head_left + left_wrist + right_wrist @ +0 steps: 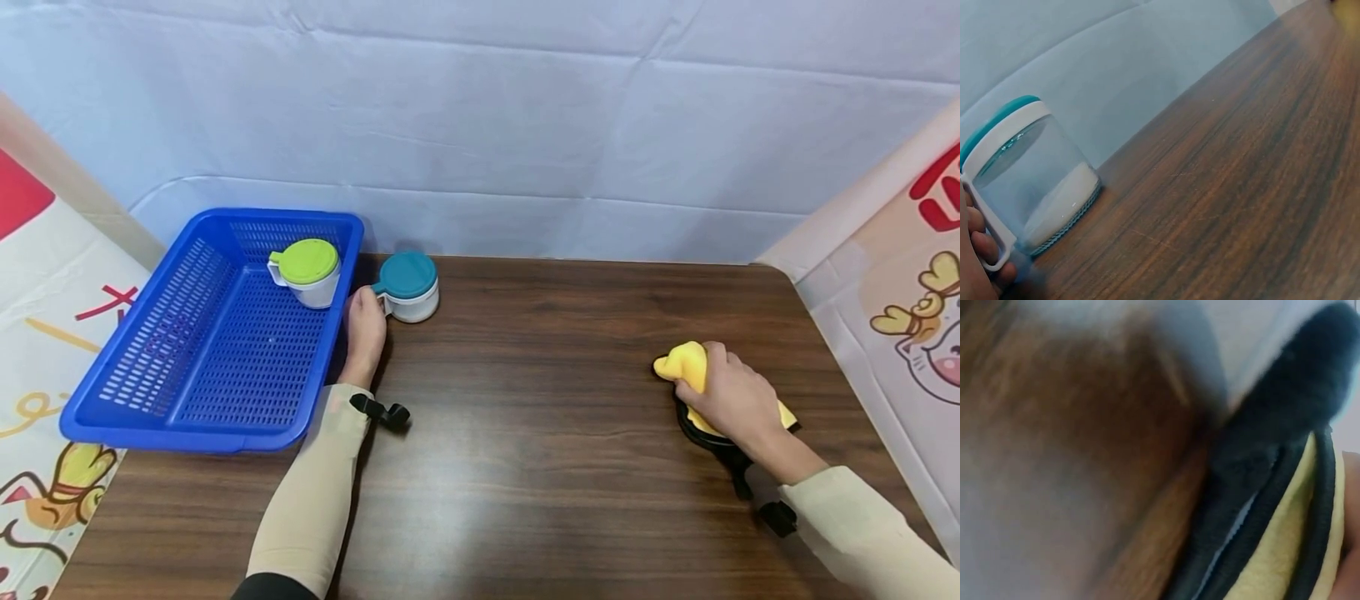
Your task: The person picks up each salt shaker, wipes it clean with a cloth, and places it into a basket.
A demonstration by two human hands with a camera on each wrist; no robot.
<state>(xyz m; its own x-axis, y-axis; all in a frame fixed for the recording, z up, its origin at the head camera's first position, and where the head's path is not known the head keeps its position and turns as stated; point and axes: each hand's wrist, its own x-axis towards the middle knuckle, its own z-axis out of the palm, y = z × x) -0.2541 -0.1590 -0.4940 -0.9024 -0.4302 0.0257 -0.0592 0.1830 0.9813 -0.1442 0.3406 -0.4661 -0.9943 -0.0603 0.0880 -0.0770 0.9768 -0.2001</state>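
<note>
My left hand (365, 329) grips the handle of a seasoning jar with a teal lid (408, 283), which stands upright just right of the basket. In the left wrist view, fingers curl through the white handle of this clear glass jar (1047, 181), and white contents lie in its bottom. At the right, my right hand (735, 396) grips a soft yellow fabric item with black edging (686, 364); its exact kind is unclear. The right wrist view shows its yellow and black layers (1272, 550) close up, partly blurred.
A blue perforated basket (187, 437) stands on the left of the brown wooden table (525, 417). Inside it, at the back right, sits a similar jar with a lime-green lid (307, 262). A pale cloth backdrop (480, 125) rises behind the table, and printed sheets flank both sides.
</note>
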